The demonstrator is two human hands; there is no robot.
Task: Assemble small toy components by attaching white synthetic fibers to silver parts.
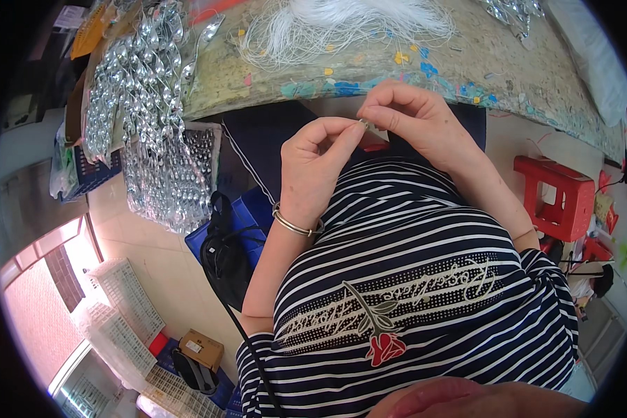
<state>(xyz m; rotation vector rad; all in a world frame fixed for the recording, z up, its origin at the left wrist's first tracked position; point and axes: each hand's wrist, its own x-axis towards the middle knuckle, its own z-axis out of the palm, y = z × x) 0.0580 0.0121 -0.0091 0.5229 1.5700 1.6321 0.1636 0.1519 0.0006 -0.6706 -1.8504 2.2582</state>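
big curly writing (456, 279) goes across the front of the striped shirt (425, 230) — light letters, with rows of little dots (414, 287) around them. the stem (362, 304) of a red rose (386, 348) sits between its two parts, and the writing looks upside down from up here. a brown box (212, 354) at the low left has a small pale label (194, 344) — too tiny to read.

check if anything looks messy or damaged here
The table looks odd along its near edge: blue and green patches blotch it, perhaps paint. The white thread on top splays untidily. The small piece at the left hand is too tiny to judge.
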